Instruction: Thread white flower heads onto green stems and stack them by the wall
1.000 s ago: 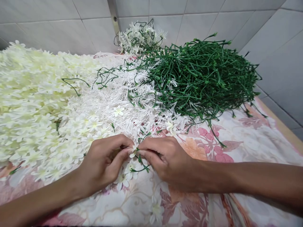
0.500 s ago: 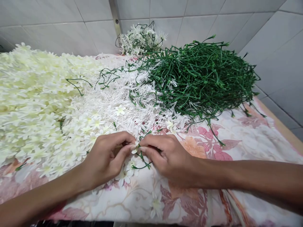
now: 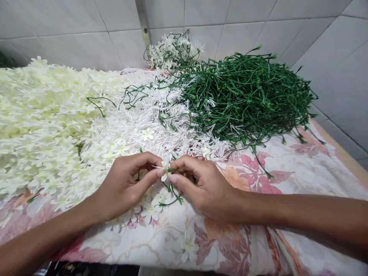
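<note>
Thumb and forefinger of my left hand (image 3: 129,184) pinch a small white flower (image 3: 165,171) with a thin white stamen poking out to the left. Close beside it on the right, my right hand (image 3: 201,188) pinches a green plastic stem (image 3: 175,170) that meets the flower's base. More of the green stem hangs down between the hands, above the cloth. Behind my fingers lies a heap of white stamens (image 3: 138,126). Loose white flowers (image 3: 151,211) rest just below my hands.
A large pile of cream-white flowers (image 3: 43,122) covers the left. Tangled green stems (image 3: 247,96) are heaped at the back right. A bunch of assembled flowers (image 3: 174,51) stands by the tiled wall (image 3: 207,13). Floral cloth (image 3: 310,180) lies underneath.
The flower between my hands has come up slightly and shows more plainly, with the green stem now visible at its right. The whole view has shifted a little.
</note>
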Demonstrator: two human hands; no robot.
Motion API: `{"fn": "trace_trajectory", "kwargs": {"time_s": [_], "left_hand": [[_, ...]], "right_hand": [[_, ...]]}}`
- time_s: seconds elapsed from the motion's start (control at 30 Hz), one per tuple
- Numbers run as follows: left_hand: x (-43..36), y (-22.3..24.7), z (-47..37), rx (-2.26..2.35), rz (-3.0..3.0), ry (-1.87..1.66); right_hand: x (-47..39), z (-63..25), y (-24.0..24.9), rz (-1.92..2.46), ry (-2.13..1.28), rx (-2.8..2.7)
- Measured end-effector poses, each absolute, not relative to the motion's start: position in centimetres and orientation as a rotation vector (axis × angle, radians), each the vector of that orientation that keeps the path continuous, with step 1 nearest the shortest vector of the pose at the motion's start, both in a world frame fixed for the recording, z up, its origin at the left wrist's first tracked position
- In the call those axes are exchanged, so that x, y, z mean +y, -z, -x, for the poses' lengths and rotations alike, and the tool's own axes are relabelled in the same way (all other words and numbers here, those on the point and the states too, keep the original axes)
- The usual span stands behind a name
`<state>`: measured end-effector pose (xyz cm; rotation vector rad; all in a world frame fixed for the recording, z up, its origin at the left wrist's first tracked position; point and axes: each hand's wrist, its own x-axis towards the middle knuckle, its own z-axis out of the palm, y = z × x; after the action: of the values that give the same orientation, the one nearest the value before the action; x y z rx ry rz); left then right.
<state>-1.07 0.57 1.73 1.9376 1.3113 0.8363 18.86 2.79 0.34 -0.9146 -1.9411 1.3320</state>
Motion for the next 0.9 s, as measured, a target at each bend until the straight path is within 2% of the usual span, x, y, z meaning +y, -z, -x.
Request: {"fn": "trace_trajectory", "kwargs": {"time_s": [0.2, 0.33, 0.5, 0.63, 0.77, 0.9], "left_hand": [[0.4, -1.6, 1.0, 1.344, -1.976, -0.878], [-0.9, -2.1, 1.0, 1.327, -2.275, -1.149], [-2.6, -2.2, -0.4, 0.663, -2.596, -0.668], [-2.5, -1.8, -1.9, 0.434, -2.793, -0.394], [-2.7, -1.2, -1.8, 0.381, -2.786, -0.481], [-3.5, -1.3, -0.7, 0.520, -2.733, -0.782]], "right_hand": [[2.8, -18.9, -0.1, 0.954, -1.459, -1.840], [2.8, -18.9, 0.3, 0.926, -1.550, -1.681], [3.1, -18.4, 0.7, 0.950, -1.703, -1.264], [3.1, -18.4, 1.1, 0.982, -1.563, -1.229], [2.7, -18.9, 1.6, 0.894, -1.466, -1.314], [2.7, -19.3, 1.3, 0.820, -1.460, -1.340]]}}
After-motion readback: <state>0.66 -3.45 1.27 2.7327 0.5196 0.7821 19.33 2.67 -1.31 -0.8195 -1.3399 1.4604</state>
